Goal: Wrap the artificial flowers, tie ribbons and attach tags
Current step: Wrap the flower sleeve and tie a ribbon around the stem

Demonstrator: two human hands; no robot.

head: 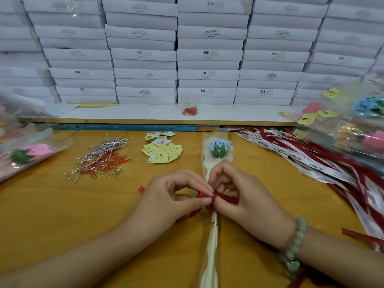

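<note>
ribbon pinched at the stem

both hands meet mid-table over a wrapped flower point(217, 149) lying lengthwise on the wooden table point(52, 204). left hand point(176, 198) and right hand point(239, 196) each pinch the red ribbon point(226, 198) knotted round the white stem point(213, 242). yellow tags point(162, 150) and paper clips point(104, 161) lie beyond; spare ribbons point(311, 161) lie at right.

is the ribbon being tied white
No, the ribbon pinched by the left hand and right hand is dark red.
</note>
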